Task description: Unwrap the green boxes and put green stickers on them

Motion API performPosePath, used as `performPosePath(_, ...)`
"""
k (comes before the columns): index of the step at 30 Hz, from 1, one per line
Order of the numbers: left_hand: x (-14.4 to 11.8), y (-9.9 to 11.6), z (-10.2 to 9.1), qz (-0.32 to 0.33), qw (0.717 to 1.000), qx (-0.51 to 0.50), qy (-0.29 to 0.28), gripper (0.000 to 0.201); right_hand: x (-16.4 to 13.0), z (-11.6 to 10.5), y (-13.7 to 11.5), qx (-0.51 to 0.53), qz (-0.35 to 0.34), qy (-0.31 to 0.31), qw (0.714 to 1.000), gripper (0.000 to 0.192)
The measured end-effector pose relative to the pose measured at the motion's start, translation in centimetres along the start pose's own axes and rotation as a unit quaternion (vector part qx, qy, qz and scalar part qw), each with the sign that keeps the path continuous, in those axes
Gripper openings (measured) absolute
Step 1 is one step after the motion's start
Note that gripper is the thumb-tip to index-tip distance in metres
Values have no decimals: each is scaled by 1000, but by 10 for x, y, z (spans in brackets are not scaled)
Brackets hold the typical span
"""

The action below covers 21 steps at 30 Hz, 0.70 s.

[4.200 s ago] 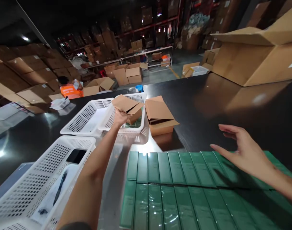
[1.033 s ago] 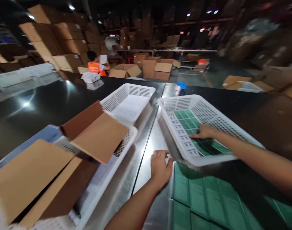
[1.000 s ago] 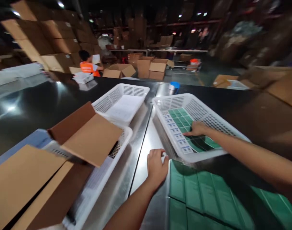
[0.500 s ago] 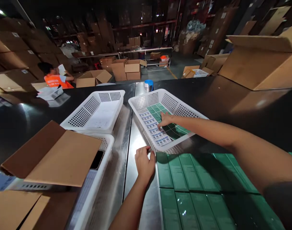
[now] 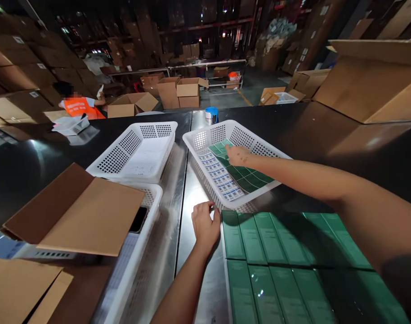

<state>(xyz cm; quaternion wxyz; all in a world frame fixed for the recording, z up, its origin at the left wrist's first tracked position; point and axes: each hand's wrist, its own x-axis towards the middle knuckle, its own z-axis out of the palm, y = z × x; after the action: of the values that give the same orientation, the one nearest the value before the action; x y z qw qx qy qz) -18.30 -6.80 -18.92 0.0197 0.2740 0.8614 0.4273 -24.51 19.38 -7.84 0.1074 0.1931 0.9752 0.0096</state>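
Bare hands (image 5: 204, 225); bare forearms (image 5: 183, 283); a dark sleeve (image 5: 401, 281) high on the right arm (image 5: 327, 183)

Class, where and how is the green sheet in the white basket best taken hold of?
The green sheet is probably best pinched at its far edge, coming from above. It looks thin and lies low in the white basket, whose raised walls would hinder a sideways approach. The right hand is at that far end, but whether it grips the sheet is unclear.
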Motion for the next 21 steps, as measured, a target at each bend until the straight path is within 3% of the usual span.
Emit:
performPosePath(4, 0, 0, 0, -1, 1000, 2, -3, 16, -14, -11, 2, -52, -27, -25, 998, 44)
performPosePath(11, 0, 1, -2, -4, 1000, 8, -12, 16, -41, 21, -16, -112, 19, -111, 987, 40)
performPosePath(21, 0, 1, -2, -5, 1000, 6, -15, 16, -37, 24, -22, -105, 36, -77, 991, 42)
